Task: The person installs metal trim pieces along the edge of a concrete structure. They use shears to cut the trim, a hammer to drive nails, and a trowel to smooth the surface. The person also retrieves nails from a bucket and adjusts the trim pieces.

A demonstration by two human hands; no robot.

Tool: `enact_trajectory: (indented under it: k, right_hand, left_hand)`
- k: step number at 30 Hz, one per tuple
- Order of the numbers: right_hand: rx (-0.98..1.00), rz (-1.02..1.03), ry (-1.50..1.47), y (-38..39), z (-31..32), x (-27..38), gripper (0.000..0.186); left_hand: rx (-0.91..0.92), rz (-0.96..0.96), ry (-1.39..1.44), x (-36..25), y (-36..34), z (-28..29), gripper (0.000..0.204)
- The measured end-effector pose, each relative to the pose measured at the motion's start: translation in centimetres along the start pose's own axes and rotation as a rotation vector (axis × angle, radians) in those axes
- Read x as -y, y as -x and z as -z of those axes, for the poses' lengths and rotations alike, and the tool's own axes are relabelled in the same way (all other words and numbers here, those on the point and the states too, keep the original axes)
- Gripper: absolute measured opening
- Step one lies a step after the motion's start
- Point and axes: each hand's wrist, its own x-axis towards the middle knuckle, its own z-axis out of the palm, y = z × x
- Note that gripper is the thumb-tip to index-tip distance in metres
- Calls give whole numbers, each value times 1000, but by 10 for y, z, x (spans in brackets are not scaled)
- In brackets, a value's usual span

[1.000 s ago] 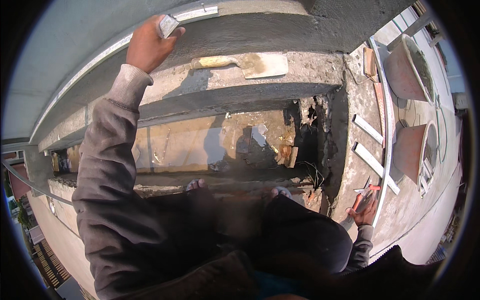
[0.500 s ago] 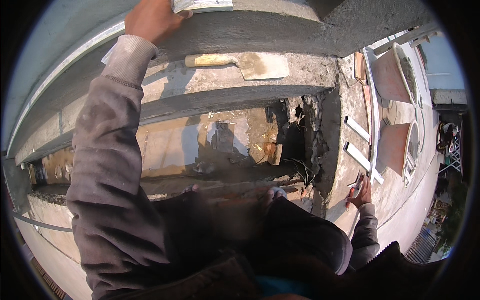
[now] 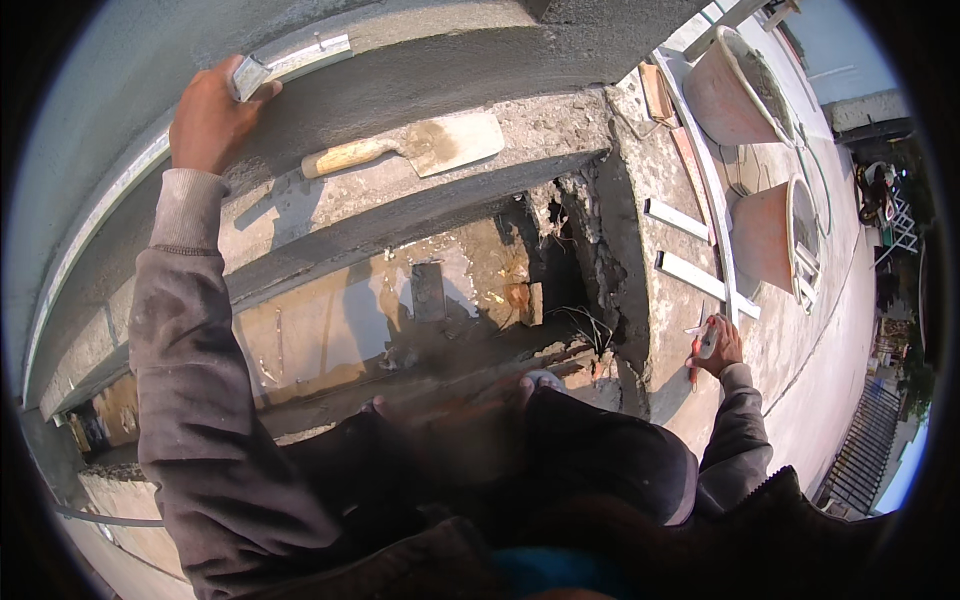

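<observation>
My left hand (image 3: 208, 115) is raised high and grips the end of a long metal straightedge (image 3: 300, 55) that lies along the top of a grey plastered wall. Below it, a trowel (image 3: 415, 148) with a wooden handle and a mortar-smeared blade rests on a concrete ledge. My right hand (image 3: 715, 350) is low at the right, holding a small tool with a pale and red handle against the rough concrete surface (image 3: 675, 320). Grey sleeves cover both arms.
A broken gap (image 3: 560, 270) with rubble and exposed brick opens under the ledge. Two metal strips (image 3: 690, 250) lie on the slab at right. Two orange-brown pans (image 3: 740, 90) stand at the upper right. Far below are a yard and a fence (image 3: 860, 440).
The view has shifted, so the trowel and ledge sit lower and more central. My left hand stays on the straightedge; my right hand stays low at the right with its tool.
</observation>
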Motion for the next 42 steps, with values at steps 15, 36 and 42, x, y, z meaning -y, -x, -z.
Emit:
enact_trajectory:
  k: [15, 36, 42]
  right_hand:
    - [-311, 440, -184, 24, 93, 60, 57]
    - [-739, 883, 1112, -99, 398, 581, 47]
    - [-728, 930, 1140, -100, 400, 599, 50]
  left_hand:
    - [-44, -1, 94, 8, -3, -8, 35]
    - [-222, 11, 327, 13, 4, -2, 38]
    - [-113, 63, 297, 9, 7, 13, 33]
